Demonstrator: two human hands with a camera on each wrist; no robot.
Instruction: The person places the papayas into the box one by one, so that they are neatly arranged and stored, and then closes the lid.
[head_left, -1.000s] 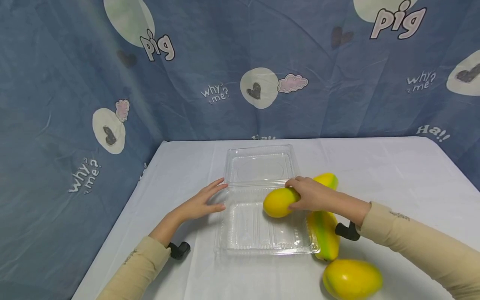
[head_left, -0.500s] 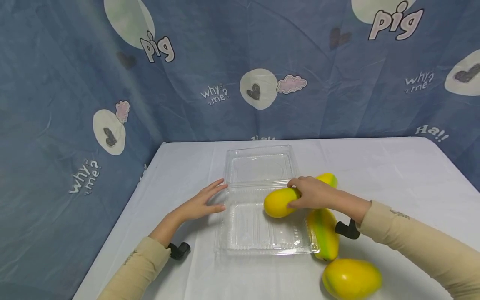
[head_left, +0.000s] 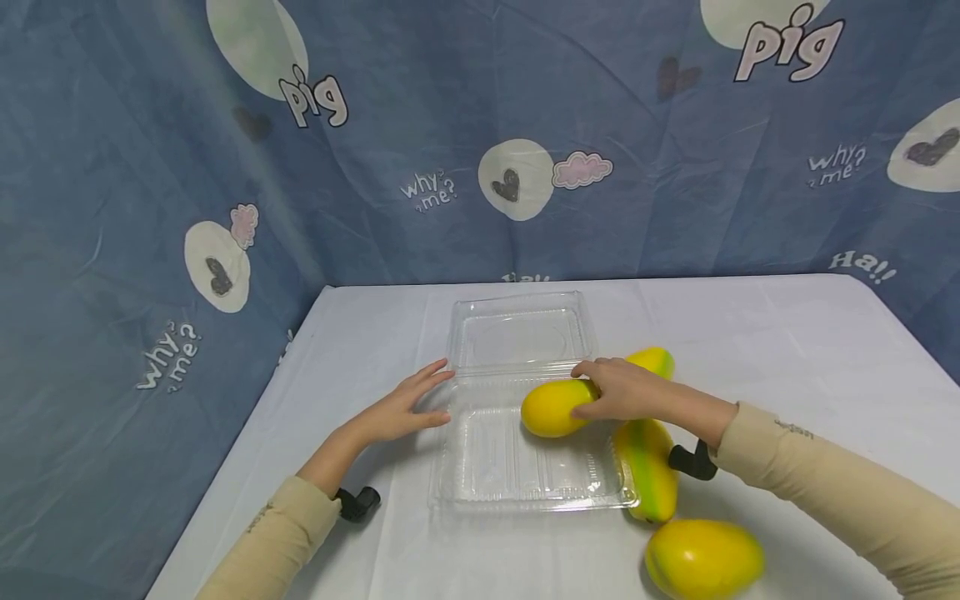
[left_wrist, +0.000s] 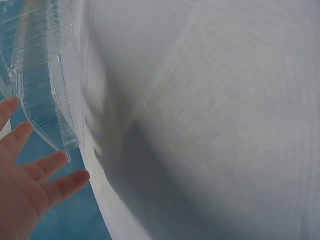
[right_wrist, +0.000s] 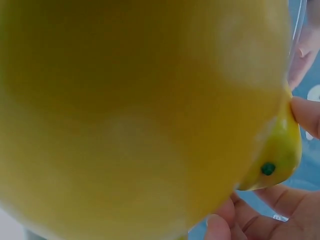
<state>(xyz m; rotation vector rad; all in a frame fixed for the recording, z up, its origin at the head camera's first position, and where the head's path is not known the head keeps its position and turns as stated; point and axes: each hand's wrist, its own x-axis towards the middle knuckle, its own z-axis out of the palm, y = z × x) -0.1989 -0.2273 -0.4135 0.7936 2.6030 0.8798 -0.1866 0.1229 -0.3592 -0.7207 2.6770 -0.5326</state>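
Note:
My right hand (head_left: 624, 389) grips a smooth yellow mango (head_left: 551, 408) by its right end, inside the base of an open clear plastic clamshell box (head_left: 495, 475). In the right wrist view, the thumb and fingers sit around the mango's green-stemmed end (right_wrist: 275, 157); a nearer yellow fruit (right_wrist: 135, 120) fills much of that view. My left hand (head_left: 397, 410) is spread beside the box's left edge, and whether the fingertips touch it I cannot tell. The left wrist view shows those fingers (left_wrist: 60, 187) straight, close to the clear plastic (left_wrist: 42, 100).
A ridged yellow-green fruit (head_left: 648, 471) lies against the box's right side. Another yellow-green fruit (head_left: 656, 361) is partly hidden behind my right hand. Nearer the front rests a plump yellow fruit (head_left: 703, 557). The box's lid (head_left: 521, 332) lies folded back on the white-covered table (head_left: 780, 350).
The right hand and its mango have shifted very slightly, ending a touch farther left. My left hand has stayed in place beside the box.

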